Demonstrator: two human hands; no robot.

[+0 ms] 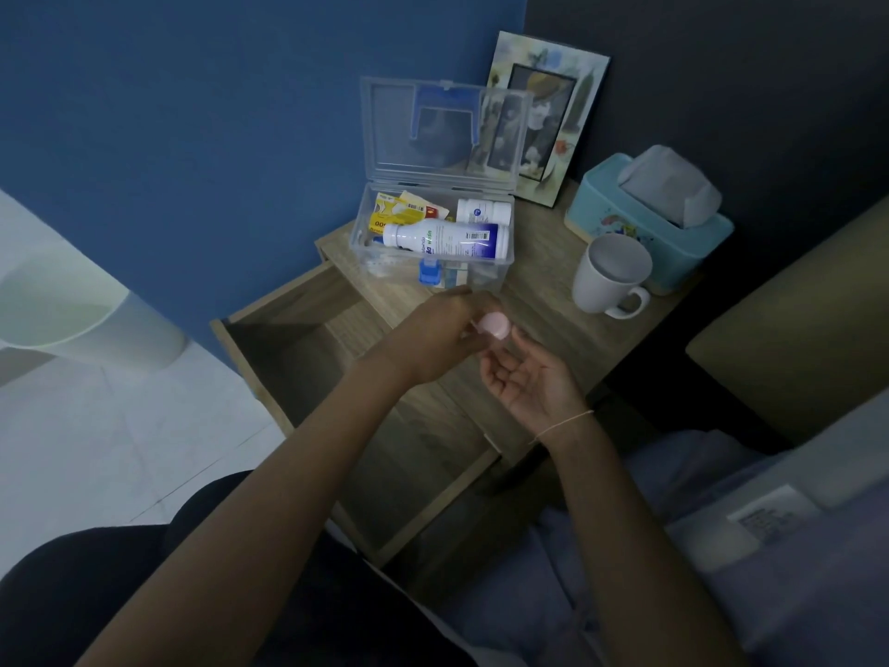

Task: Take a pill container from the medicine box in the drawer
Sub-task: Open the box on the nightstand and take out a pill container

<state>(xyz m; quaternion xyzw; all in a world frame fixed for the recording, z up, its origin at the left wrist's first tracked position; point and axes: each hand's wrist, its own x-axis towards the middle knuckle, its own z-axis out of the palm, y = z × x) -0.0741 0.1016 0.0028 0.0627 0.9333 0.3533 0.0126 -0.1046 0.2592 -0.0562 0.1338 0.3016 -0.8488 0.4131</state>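
Pill container (495,326) — small, pale pink, round — is out of the medicine box (433,243) and sits between the two hands, above the front part of the table (539,300). Left hand (433,337) pinches it from the left, fingers curled around its side. Right hand (527,377) lies palm up just below and right of it, fingers loosely spread, thumb near the cap; whether it touches the container I cannot tell. No clear long axis: the pink face points up toward the camera. Judgement: the container looks about to pass into, or be opened over, the right palm, the nearer support.

Medicine box stands at the table's rear left edge, clear lid (442,127) tipped up and back. Inside: large white bottle (447,239) lying on its side, long axis left-right; smaller white bottle (483,210) behind it; yellow packets (399,211) at rear left.

Drawer (308,377) is pulled out at left — no contents visible in it.
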